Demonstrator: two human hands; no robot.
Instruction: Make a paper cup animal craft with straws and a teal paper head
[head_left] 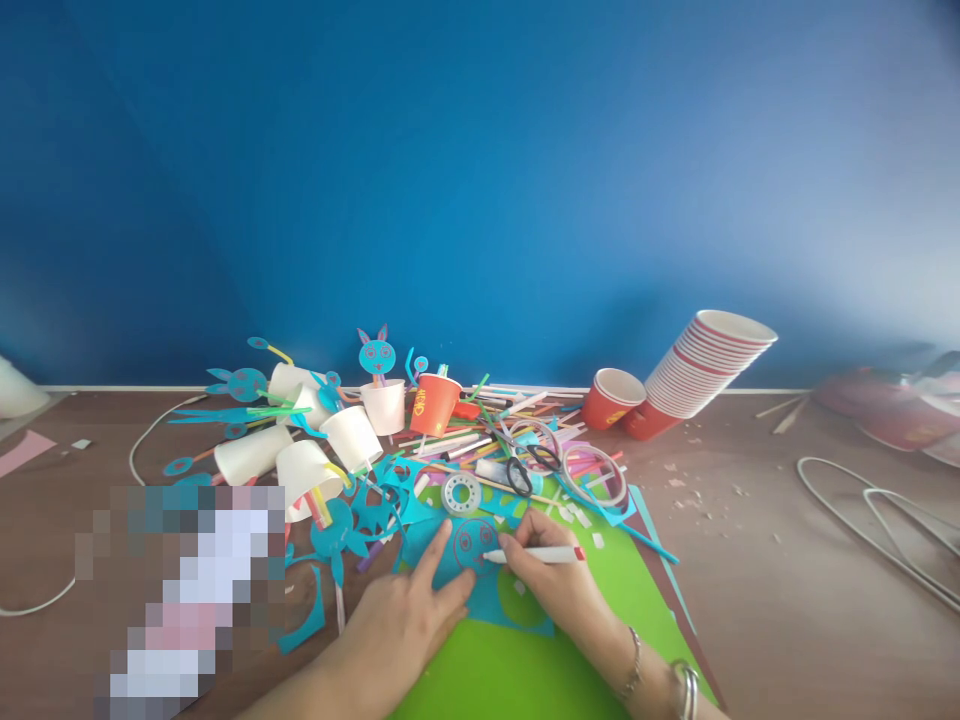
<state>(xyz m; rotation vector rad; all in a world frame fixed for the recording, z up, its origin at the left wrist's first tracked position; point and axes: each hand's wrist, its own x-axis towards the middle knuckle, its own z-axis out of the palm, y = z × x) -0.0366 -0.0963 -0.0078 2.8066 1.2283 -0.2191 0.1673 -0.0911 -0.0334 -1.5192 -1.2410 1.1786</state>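
Note:
A blue paper sheet (491, 602) lies on green paper (480, 672), with a round face drawn on it in dark red lines. My left hand (409, 610) rests at the left of the drawing, its fingers spread and pressing on the sheet. In my right hand (551, 580) is a white marker (546, 554) with a red end, pinched between the fingers; its tip is at the lower right part of the drawn face. A round stencil ring (460, 493) lies just above the drawing.
Behind the hands are scissors (519, 476), tape rolls (596, 474), scattered straws and pens. White cups (253, 455) with blue paper animals stand or lie at left. A red cup (435, 404), another red cup (613, 397) and a leaning cup stack (701, 365) stand near the blue wall.

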